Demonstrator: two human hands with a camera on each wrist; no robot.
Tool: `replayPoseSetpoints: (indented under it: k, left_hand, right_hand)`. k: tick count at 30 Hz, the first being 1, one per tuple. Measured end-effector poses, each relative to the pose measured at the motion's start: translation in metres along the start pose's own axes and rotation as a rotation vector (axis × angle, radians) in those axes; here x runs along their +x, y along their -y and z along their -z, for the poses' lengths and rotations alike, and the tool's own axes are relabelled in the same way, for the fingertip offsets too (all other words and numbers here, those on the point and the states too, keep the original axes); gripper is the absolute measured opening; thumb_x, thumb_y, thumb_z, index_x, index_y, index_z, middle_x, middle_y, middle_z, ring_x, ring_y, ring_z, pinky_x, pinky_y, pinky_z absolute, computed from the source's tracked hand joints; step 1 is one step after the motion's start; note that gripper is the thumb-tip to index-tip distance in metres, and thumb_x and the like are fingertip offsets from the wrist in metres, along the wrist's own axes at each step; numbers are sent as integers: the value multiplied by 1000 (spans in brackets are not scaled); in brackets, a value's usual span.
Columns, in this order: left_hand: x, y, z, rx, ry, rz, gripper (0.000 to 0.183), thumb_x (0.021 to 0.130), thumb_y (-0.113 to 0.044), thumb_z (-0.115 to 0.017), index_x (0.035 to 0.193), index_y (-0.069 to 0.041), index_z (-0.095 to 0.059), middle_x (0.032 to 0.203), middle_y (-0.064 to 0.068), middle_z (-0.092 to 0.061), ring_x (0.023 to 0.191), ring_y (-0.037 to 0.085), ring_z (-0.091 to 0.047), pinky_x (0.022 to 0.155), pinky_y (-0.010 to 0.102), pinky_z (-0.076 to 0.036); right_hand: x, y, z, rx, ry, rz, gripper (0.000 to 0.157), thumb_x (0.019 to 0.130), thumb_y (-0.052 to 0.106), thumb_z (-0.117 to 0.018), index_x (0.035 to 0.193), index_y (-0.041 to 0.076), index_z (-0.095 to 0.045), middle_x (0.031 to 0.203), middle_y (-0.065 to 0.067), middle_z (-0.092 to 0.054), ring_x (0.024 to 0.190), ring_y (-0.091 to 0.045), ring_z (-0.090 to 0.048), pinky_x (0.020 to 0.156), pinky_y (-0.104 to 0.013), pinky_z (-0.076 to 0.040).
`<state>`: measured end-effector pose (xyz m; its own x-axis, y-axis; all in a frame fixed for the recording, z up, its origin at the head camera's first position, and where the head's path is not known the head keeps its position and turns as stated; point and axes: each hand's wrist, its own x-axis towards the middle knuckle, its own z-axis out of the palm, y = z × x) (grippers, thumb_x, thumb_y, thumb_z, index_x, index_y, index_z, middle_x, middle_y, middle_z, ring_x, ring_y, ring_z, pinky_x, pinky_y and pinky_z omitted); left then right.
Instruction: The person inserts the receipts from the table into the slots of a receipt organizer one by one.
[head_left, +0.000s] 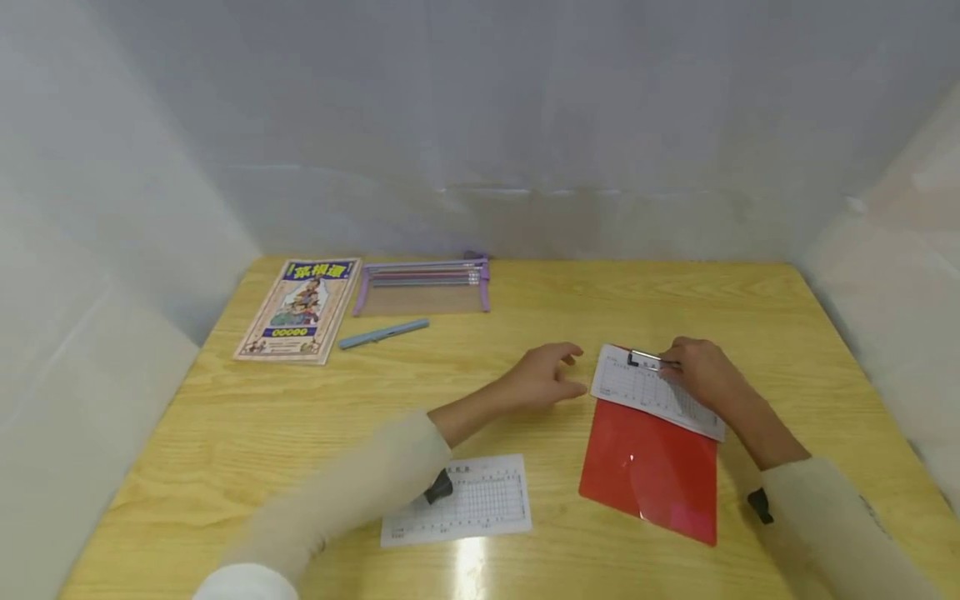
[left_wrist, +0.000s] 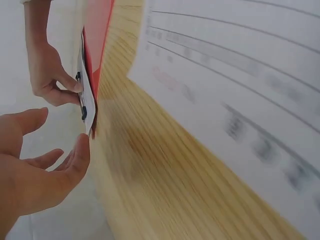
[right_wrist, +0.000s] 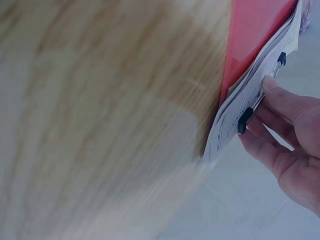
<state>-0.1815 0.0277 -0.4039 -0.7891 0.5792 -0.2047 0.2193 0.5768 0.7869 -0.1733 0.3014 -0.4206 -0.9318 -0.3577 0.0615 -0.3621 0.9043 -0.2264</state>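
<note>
A red clipboard (head_left: 651, 471) lies at the right of the table, with a small stack of printed forms (head_left: 637, 385) across its upper part under a metal clip (head_left: 645, 356). My right hand (head_left: 705, 373) pinches the clip, thumb on one side and fingers on the other in the right wrist view. Just left of the forms is my left hand (head_left: 542, 377), its fingers loosely bent and apart, holding nothing. In the left wrist view a gap shows between its fingertips and the paper. Another printed form (head_left: 491, 500) lies below my left forearm, partly hidden by the sleeve.
At the back left lies an illustrated booklet (head_left: 300, 312). Beside it is a purple-edged clear pouch (head_left: 423, 300) with several pencils inside. A blue pen (head_left: 384, 333) lies in front of the pouch. Pale walls (head_left: 487, 125) enclose the wooden table (head_left: 262, 450).
</note>
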Motion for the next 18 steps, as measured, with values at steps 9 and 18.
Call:
replayPoseSetpoints:
  k: [9, 18]
  left_hand:
    - [-59, 42, 39, -2, -107, 45, 59, 85, -22, -68, 137, -8, -44, 130, 14, -56, 112, 28, -58, 91, 39, -52]
    - [-126, 67, 61, 89, -281, 150, 60, 82, -25, -72, 134, -7, -46, 130, 13, -55, 113, 30, -55, 88, 45, -51]
  right_hand:
    - [-1, -4, 2, 2, 11, -26, 20, 81, 6, -71, 96, -7, -71, 82, -13, -64, 70, -21, -60, 62, -34, -51]
    - [3, -4, 3, -13, 6, 12, 21, 81, 8, -72, 97, -7, -71, 82, -12, -65, 72, -22, -61, 65, -36, -52]
